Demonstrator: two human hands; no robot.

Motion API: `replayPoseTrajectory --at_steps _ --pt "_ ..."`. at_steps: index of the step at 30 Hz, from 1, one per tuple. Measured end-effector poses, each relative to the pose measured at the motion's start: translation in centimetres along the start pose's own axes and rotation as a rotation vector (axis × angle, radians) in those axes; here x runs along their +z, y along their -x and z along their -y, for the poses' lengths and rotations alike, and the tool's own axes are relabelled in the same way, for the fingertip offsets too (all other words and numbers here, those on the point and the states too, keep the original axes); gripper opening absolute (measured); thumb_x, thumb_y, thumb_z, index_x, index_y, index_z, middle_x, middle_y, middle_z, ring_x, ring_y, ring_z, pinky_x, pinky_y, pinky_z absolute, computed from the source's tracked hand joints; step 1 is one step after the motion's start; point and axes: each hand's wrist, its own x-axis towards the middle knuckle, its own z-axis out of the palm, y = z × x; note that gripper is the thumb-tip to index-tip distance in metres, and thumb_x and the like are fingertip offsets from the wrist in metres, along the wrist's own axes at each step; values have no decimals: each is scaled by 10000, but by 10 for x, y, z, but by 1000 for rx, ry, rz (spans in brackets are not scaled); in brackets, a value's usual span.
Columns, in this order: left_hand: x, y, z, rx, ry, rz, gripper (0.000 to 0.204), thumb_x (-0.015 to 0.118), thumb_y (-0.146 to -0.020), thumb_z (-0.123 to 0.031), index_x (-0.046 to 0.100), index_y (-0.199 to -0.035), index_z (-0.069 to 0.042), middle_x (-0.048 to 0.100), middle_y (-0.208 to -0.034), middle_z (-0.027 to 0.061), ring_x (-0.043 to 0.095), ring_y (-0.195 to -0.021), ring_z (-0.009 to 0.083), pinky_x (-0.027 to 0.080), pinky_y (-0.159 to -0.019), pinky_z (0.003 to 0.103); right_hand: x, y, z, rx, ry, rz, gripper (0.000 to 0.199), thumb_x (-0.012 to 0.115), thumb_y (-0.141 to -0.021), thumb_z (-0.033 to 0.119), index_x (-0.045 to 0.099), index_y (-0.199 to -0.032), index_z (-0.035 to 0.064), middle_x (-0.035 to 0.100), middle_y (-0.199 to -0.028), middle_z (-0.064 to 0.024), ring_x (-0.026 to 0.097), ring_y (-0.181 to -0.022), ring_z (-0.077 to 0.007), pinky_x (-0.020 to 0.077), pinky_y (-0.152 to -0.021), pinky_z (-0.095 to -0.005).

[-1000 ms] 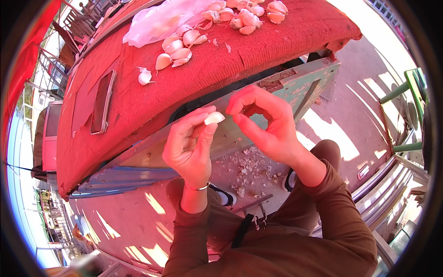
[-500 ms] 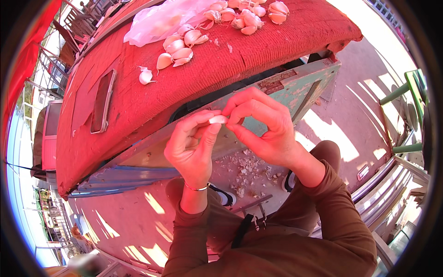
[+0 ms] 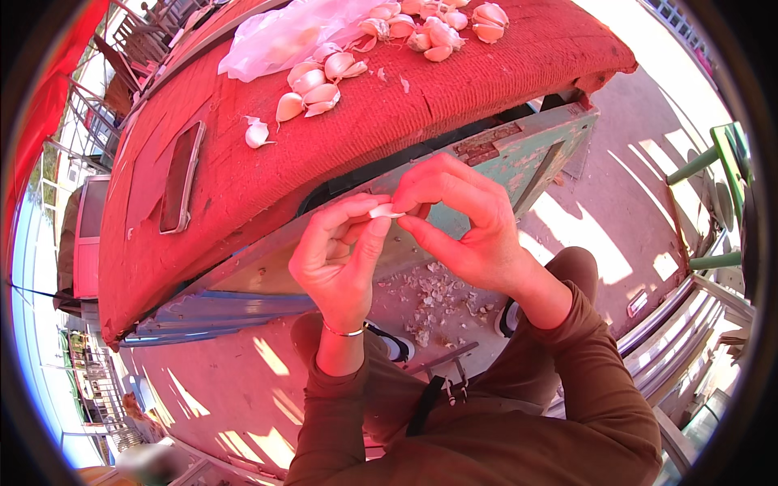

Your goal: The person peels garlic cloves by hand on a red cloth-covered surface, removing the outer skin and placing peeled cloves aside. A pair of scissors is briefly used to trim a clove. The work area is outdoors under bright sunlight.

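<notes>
A small pale garlic clove is held up between my two hands, in front of the covered table's near edge. My left hand pinches its left end between thumb and fingertips. At the other end, the thumb and forefinger of my right hand close on the tip; whether they grip flesh or loose skin is too small to tell. Several unpeeled garlic cloves lie on the red cloth, with one single clove apart on the left. Farther back are more garlic pieces beside a pinkish plastic bag.
A phone lies on the red-covered table at left. Garlic skins litter the floor between my feet. A green metal frame stands at right, above stacked metal bars.
My right fingertips have shifted very slightly at the clove's end, and the clove has tilted a little. The garlic on the table has not moved.
</notes>
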Motion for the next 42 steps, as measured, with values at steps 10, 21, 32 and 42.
replayPoseTrajectory --at_steps 10,21,32,42 --pt "5 -1 4 241 -257 -26 287 790 -834 118 704 -1096 39 739 -1110 183 740 -981 243 609 -885 344 -1 4 -8 153 -232 -32 59 725 -872 -6 687 -916 8 636 -1208 -112 656 -1001 -148 535 -847 -294" --pt "8 -4 6 559 -571 8 305 835 -788 95 736 -1054 -16 757 -1072 146 747 -920 249 612 -796 335 1 4 -12 203 -325 -45 27 695 -906 -1 715 -923 -8 636 -1247 -114 651 -1052 -142 537 -894 -292" --pt "6 -2 6 488 -447 -32 287 828 -783 112 728 -1034 14 756 -1073 161 748 -940 254 622 -827 344 -2 4 -15 224 -380 -53 52 674 -918 -19 675 -867 -9 646 -1206 -103 646 -1039 -134 534 -922 -309" --pt "9 -3 5 518 -492 -7 280 824 -788 113 722 -1028 13 758 -1064 160 751 -956 254 621 -838 340 1 4 -11 201 -353 -47 34 685 -924 0 696 -893 -12 652 -1208 -102 649 -999 -128 523 -899 -298"
